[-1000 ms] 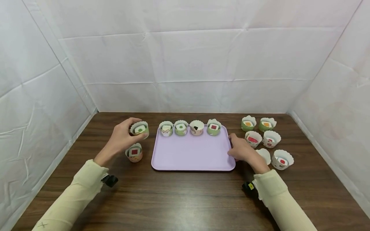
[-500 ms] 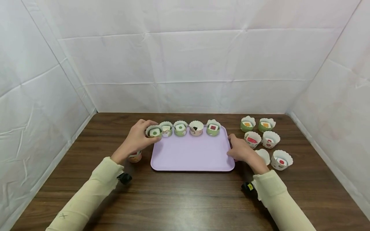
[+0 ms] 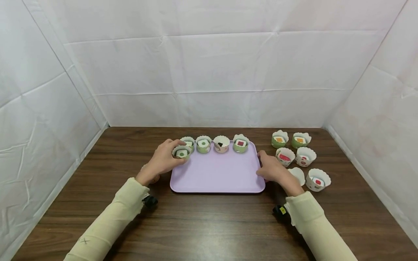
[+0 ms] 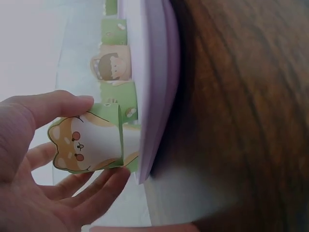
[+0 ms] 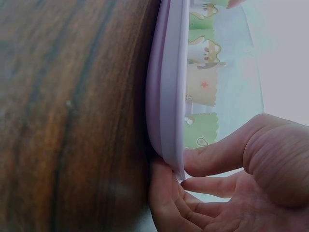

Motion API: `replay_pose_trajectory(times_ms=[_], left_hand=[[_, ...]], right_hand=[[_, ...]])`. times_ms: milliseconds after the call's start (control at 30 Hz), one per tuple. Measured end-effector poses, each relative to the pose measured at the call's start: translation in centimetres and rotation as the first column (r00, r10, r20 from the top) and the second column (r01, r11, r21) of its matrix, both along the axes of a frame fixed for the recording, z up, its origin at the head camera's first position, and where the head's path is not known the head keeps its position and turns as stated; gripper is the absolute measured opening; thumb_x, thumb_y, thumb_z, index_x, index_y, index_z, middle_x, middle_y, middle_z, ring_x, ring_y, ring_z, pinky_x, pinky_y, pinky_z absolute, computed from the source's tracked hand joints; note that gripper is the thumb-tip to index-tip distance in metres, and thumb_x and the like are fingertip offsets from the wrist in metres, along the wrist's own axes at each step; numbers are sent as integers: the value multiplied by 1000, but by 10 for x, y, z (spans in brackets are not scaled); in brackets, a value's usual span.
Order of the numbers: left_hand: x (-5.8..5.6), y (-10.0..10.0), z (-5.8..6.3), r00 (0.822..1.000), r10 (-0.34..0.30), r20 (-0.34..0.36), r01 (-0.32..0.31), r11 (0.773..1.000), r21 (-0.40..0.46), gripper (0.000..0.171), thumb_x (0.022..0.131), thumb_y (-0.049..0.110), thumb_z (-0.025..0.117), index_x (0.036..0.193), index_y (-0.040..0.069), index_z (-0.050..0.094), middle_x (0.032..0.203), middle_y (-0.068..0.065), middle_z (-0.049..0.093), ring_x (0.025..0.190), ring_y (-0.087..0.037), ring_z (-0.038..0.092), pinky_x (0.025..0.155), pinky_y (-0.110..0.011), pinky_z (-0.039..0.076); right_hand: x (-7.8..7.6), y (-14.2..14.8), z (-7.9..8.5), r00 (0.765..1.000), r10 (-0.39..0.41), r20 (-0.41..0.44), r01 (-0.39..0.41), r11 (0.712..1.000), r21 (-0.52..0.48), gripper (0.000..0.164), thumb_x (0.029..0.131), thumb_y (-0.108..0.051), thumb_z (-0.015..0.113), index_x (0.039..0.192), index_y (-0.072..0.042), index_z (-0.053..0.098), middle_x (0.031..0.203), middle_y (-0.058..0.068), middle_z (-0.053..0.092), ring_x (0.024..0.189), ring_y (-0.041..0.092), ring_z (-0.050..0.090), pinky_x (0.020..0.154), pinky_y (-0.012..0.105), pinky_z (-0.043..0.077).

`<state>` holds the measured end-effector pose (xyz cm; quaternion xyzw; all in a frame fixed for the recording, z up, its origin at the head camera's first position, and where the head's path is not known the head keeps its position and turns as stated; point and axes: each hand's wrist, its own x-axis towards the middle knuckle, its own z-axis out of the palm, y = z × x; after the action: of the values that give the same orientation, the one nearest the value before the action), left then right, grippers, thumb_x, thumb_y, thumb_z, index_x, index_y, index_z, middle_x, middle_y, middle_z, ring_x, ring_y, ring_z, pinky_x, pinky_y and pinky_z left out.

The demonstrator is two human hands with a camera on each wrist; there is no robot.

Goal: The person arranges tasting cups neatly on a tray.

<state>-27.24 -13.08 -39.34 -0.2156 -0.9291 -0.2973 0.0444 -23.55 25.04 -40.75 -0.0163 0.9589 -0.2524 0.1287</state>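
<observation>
My left hand (image 3: 162, 158) grips a green paper baking cup (image 3: 181, 153), thumb on one side and fingers on the other. A white block with a green dot sits inside it, and a cartoon dog (image 4: 91, 142) shows on its wall. The cup is over the upper left corner of the lilac tray (image 3: 218, 175), in front of another green cup (image 3: 189, 142). Along the tray's far edge stand more cups in a row, ending with a green one (image 3: 241, 144) at the right. My right hand (image 3: 275, 168) pinches the tray's right edge, its thumb (image 5: 207, 157) on the rim.
Several paper cups stand right of the tray, among them a green one (image 3: 279, 139) and a white one (image 3: 318, 180). One cup (image 3: 155, 178) is mostly hidden behind the left hand. White sheeting (image 3: 215, 65) walls off the back and sides of the brown table (image 3: 202, 221).
My left hand has carried the green cup rightward from beside the tray to over its left corner. The right hand stays at the tray's right edge.
</observation>
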Motion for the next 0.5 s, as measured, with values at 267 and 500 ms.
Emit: replay_pose_trajectory(times_ms=[267, 500], left_hand=[[-3, 6, -5, 1000, 0, 2, 0, 1000, -6, 59, 81, 21, 84, 134, 5, 63, 119, -21, 69, 110, -39, 65, 94, -53, 54], [-4, 10, -9, 1000, 5, 20, -4, 1000, -15, 60, 81, 21, 85, 135, 5, 62, 120, -21, 71, 110, -37, 66, 93, -53, 55]], right_hand=[[0, 1, 1, 1000, -6, 10, 6, 1000, 1, 70, 89, -4, 64, 150, 8, 32, 113, 29, 64, 73, 22, 65, 57, 27, 56], [0, 1, 0, 1000, -17, 15, 17, 1000, 4, 70, 90, -5, 65, 151, 7, 32, 111, 27, 64, 74, 22, 64, 58, 27, 56]])
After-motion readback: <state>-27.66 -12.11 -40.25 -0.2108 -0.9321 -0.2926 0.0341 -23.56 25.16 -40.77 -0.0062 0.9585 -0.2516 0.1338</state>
